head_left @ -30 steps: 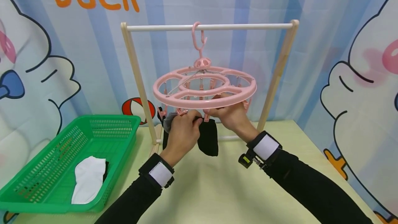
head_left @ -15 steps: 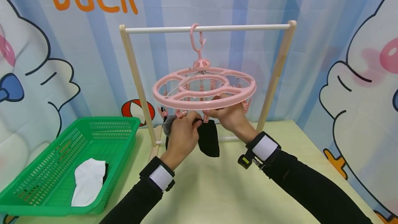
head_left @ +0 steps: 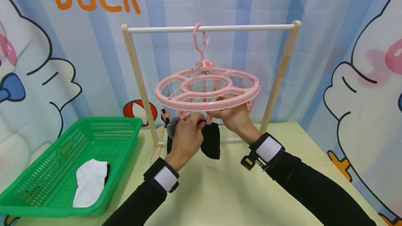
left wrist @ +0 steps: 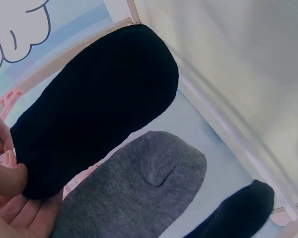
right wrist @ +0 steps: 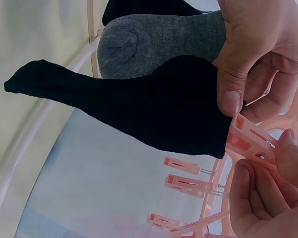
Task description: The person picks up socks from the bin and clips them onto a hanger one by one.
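A black sock hangs below the rim of the pink round clip hanger. My left hand pinches its cuff between thumb and fingers. My right hand reaches under the hanger's right side and squeezes a pink clip between thumb and curled fingers. In the right wrist view, that clip's end sits right at the sock's cuff. Beside it hangs a grey sock, with another dark sock beyond. In the head view my left hand partly covers the grey sock.
The hanger hooks onto the white bar of a wooden-legged stand. More pink clips dangle from it. At left, a green basket holds a white sock with something black beneath. A printed curtain stands behind the table.
My left hand shifts very slightly right, still pinching the black sock. The right hand keeps its place at the clip.
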The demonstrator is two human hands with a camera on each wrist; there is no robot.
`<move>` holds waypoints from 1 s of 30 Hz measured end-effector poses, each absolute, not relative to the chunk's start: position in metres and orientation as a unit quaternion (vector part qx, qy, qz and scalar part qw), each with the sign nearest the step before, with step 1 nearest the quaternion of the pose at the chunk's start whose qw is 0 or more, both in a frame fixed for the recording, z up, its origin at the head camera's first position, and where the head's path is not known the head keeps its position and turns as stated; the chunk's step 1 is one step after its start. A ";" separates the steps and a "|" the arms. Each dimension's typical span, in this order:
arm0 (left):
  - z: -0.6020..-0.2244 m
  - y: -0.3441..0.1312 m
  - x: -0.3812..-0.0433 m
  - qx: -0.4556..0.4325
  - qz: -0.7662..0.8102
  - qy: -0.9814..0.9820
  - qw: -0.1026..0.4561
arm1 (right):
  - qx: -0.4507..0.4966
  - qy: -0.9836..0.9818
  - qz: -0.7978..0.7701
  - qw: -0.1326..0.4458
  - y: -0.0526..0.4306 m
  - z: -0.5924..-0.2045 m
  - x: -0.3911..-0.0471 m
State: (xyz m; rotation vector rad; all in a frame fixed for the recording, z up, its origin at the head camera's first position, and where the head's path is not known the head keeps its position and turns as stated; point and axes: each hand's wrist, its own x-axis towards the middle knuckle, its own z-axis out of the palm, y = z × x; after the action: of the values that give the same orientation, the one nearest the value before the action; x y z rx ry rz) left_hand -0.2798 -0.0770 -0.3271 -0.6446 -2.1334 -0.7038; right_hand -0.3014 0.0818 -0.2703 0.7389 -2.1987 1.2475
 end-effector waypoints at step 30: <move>-0.322 -0.075 -0.284 -0.226 -0.313 -0.819 0.425 | 0.325 -0.761 0.512 0.231 0.080 -0.275 -0.301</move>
State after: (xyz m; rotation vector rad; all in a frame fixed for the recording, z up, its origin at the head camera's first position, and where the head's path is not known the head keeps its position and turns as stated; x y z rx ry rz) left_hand -0.2839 -0.0748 -0.3224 -0.5664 -2.0473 -0.7830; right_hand -0.3009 0.0801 -0.2751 0.8932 -2.0932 1.4081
